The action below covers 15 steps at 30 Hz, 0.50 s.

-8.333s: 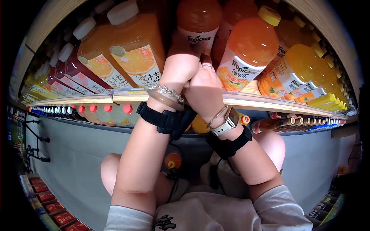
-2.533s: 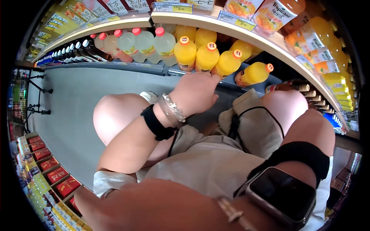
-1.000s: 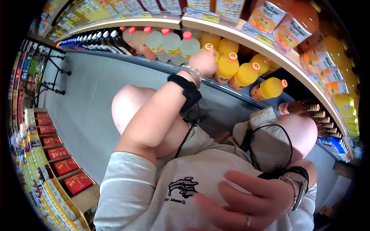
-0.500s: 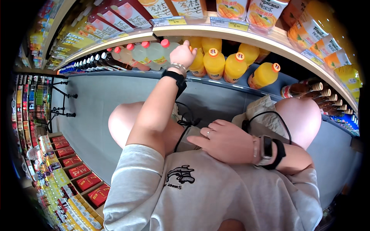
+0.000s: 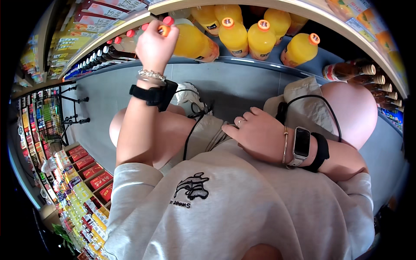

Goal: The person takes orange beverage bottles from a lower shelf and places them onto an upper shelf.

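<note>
My left hand (image 5: 157,43) is closed round the orange cap of a yellow juice bottle (image 5: 195,42). This bottle is tilted, its neck towards me and to the left, its base beside the other juice bottles on the low shelf. Just right of it, several similar upright yellow bottles (image 5: 233,38) with orange caps stand in a group. One more yellow bottle (image 5: 300,49) leans to the right. My right hand (image 5: 262,135), wearing a ring, lies on my lap with its fingers loosely bent and holds nothing.
Red-capped bottles (image 5: 125,43) and dark bottles line the shelf on the left. Brown bottles (image 5: 346,71) with gold caps lean at the right. A wooden shelf edge (image 5: 182,4) overhangs the bottles. Far left are a black wire rack (image 5: 54,115) and red boxes (image 5: 100,179).
My left hand has moved left, drawing the juice bottle out of its row and tilting it. My right hand stays on my lap. The whole view has shifted a little.
</note>
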Available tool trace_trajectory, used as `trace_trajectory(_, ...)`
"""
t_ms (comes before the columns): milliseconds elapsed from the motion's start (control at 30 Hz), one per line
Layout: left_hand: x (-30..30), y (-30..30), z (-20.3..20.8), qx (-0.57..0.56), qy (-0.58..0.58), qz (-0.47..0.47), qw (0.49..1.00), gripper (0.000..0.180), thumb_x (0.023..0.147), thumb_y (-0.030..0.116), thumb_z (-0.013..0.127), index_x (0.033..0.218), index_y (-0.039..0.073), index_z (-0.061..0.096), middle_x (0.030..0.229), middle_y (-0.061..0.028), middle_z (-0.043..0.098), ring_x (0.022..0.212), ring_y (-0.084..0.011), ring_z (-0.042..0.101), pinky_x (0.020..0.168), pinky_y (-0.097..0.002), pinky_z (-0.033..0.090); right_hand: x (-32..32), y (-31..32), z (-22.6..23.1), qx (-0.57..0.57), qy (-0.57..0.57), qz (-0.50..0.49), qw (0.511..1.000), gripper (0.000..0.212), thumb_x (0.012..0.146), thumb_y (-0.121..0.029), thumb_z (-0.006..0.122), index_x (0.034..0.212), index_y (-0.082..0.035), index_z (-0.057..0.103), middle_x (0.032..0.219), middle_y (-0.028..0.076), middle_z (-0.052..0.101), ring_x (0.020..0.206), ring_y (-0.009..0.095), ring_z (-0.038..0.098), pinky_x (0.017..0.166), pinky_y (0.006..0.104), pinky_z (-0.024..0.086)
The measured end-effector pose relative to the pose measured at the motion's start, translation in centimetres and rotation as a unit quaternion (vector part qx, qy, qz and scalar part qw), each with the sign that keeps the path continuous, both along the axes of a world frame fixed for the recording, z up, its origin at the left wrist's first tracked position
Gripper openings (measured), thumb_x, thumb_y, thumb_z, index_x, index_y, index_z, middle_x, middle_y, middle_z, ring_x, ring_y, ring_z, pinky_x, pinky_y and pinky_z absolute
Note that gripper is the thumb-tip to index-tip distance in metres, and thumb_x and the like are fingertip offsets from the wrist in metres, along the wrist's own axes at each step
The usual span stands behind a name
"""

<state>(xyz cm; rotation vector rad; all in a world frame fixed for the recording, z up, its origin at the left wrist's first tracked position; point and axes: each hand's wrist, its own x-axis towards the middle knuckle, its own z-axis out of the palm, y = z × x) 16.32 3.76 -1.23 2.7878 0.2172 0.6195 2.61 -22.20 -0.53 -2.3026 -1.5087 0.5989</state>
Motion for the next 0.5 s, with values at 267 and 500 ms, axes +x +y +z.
trace_trajectory(267,-2.3,0.8,-6.2,0.041,0.178,0.033,0.983,0.039,0.071,0.043,0.063,0.087,0.007,0.064,0.08,-0.0157,0.066,0.078,-0.0318,0.065,0.069,-0.0396,0.051,-1.0,-0.1,-0.8,-0.028,0.034,-0.009,0.999,0.038,0.075,-0.012,0.054,0.113,-0.005,0.054,0.087,0.013,0.062,0.081,0.027,0.06,0.077,0.0364,0.042)
trace_trajectory(500,-2.9,1.1,-13.5,0.001,0.3,0.124,0.946,0.043,0.072,0.044,0.062,0.092,0.007,0.063,0.088,-0.0151,0.067,0.087,-0.0304,0.065,0.076,-0.0386,0.05,-1.8,-0.2,-1.7,-0.001,0.015,-0.012,1.0,0.024,0.073,-0.014,0.057,0.094,-0.001,0.055,0.082,0.013,0.062,0.073,0.026,0.062,0.066,0.0363,0.042)
